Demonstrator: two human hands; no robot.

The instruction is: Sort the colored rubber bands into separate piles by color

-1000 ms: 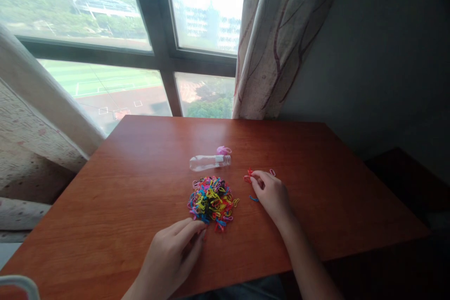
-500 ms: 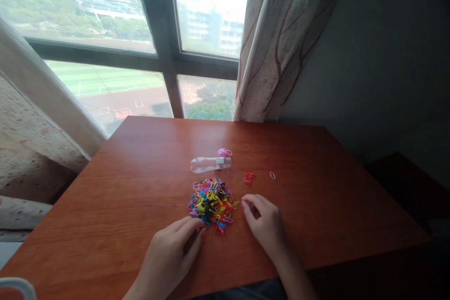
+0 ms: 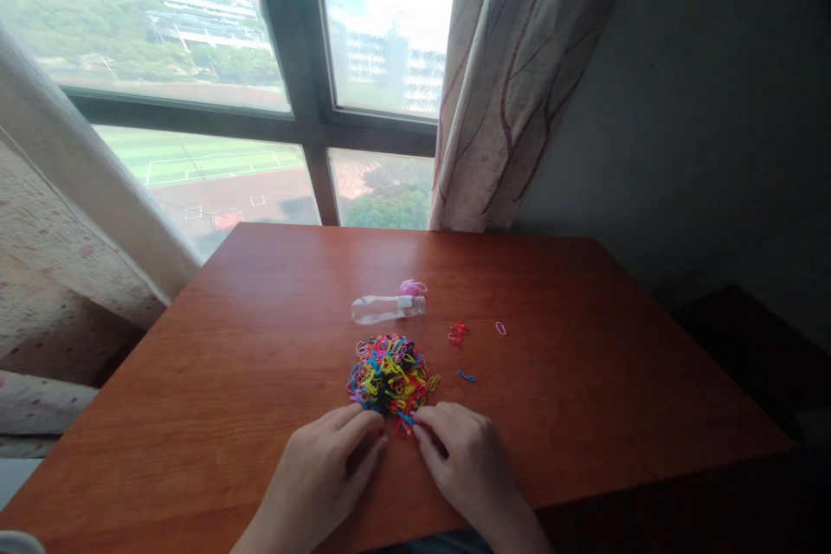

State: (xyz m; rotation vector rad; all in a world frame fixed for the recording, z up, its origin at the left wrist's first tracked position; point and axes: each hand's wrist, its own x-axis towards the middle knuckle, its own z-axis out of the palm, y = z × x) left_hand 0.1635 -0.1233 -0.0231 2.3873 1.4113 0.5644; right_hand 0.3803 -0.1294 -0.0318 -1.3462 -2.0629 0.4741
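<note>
A heap of small colourful rubber bands [image 3: 388, 373] lies on the brown wooden table [image 3: 260, 346]. My left hand [image 3: 321, 472] rests palm down at the heap's near left edge, fingertips touching the table beside it. My right hand [image 3: 462, 460] sits close to it, with its fingertips pinching at a blue and red band at the heap's near edge. Beyond the heap lies a clear plastic bottle [image 3: 384, 308] on its side, with a pink cap [image 3: 412, 286] beside its neck. A few red bands [image 3: 458, 332], a single pink band [image 3: 500, 328] and a blue band [image 3: 466, 376] lie apart to the right.
A window with a dark frame [image 3: 305, 95] stands behind the table. Patterned curtains hang at the left [image 3: 58, 216] and at the right [image 3: 512, 61]. A dark wall [image 3: 701, 121] is on the right. The table's right edge drops to a dark lower surface [image 3: 766, 355].
My right hand has drawn back from the red bands to the heap's near edge, beside my left hand. The blue band is now uncovered. My left hand has barely moved.
</note>
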